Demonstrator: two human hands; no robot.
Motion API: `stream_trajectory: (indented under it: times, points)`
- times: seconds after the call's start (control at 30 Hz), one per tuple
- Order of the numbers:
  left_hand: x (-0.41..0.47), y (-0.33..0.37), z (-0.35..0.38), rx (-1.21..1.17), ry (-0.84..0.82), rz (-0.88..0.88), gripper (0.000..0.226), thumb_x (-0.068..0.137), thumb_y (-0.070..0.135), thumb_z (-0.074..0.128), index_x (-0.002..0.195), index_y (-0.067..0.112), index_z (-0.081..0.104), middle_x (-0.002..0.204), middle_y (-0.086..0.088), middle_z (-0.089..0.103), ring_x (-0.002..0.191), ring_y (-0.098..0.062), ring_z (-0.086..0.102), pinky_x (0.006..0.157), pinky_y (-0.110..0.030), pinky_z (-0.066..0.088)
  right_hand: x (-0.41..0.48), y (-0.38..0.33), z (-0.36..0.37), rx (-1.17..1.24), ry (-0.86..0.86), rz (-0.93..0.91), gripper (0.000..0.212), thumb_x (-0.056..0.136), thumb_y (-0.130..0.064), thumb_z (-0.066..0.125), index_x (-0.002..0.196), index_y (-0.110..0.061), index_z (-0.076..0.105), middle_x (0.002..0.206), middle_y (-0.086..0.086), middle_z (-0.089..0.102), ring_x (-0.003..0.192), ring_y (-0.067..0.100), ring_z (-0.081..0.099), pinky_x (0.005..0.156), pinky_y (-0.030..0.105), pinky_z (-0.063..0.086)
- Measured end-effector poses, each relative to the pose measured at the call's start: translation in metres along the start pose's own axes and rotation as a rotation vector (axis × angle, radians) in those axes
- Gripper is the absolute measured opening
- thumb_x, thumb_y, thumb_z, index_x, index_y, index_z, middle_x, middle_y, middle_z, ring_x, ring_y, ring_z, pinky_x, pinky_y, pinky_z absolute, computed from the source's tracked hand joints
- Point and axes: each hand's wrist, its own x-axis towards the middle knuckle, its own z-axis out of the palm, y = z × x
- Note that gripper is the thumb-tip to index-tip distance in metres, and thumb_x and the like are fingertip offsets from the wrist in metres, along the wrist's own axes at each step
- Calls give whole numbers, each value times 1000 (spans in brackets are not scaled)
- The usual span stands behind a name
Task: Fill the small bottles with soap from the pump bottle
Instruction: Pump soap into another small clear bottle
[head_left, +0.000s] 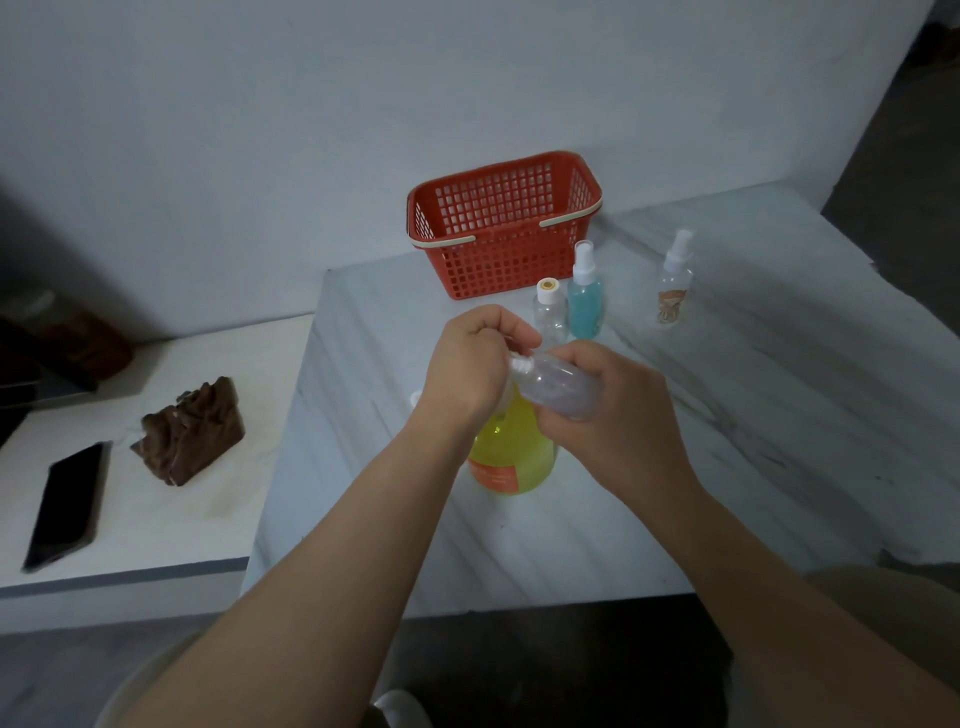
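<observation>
Well, from where I stand, both hands are up together over the middle of the tabletop (753, 415). The right hand (618, 415) is wrapped around the body of a small clear bottle (556, 387), which lies nearly on its side with its neck pointing left. The left hand (467, 364) has its fingers curled in on the white cap (519, 365). It looks like a twist at the cap, though I cannot tell whether it is tight or loose.

The pump bottle (511, 457), yellow with an orange label, stands directly beneath the hands. Its pump head is mostly hidden behind the left wrist. Farther back, in front of a red basket (504, 228), wait another clear bottle (549, 314) with a white cap, a teal spray bottle (586, 301) just beside it, and a labelled spray bottle (674, 291) well apart to the right. A phone (65, 504) and a brown block (189, 431) lie on the lower surface to the left.

What worries me is the tilt. If the bottle holds any liquid, which I cannot make out, opening it sideways could spill it onto the pump bottle below. The cap could also slip from the fingers and roll off the near edge. A wrist dropping could knock the pump bottle, since it stands so close underneath.
</observation>
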Motion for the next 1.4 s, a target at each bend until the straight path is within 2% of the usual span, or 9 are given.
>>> stream_trajectory:
  times: [0.17,0.27,0.5,0.67,1.0,1.4]
  points:
    - [-4,6,1,16,51,-31,37,78,-7,31,65,11,61,67,-5,59,61,-16,52,50,-22,38,1,-3,-2,13,17,5,22,65,-17,73,80,-29,64,60,-10,55,62,14,54,56,25,40]
    - [-6,11,0,4,52,-50,37,79,-7,31,65,12,61,67,-5,59,60,-15,52,46,-19,38,1,-5,-3,8,29,-4,19,66,-18,74,81,-27,65,59,-8,54,61,14,52,54,22,38]
    - [-8,16,-4,-55,28,-18,37,75,-14,31,72,7,61,71,-14,62,63,-20,57,50,-21,45,-1,-6,-4,4,31,-7,23,65,-18,74,85,-26,66,61,-6,55,62,17,52,56,28,40]
    - [-4,11,0,-30,45,-12,39,75,-11,30,67,10,62,69,-8,60,64,-18,54,51,-22,41,0,-5,-5,9,16,-10,23,65,-17,74,85,-27,65,62,-8,55,62,16,52,55,26,37]
    - [2,-3,3,-29,56,41,40,72,-12,28,65,10,60,68,-8,59,64,-18,53,56,-26,41,3,3,2,2,-17,-2,25,65,-19,73,85,-30,64,67,-7,59,65,14,57,57,27,41]
    - [-3,1,1,2,61,-8,38,77,-7,29,68,11,61,69,-6,60,62,-16,52,51,-23,39,1,-1,-2,11,7,-11,26,64,-17,74,85,-29,65,66,-8,58,66,16,55,58,28,41]
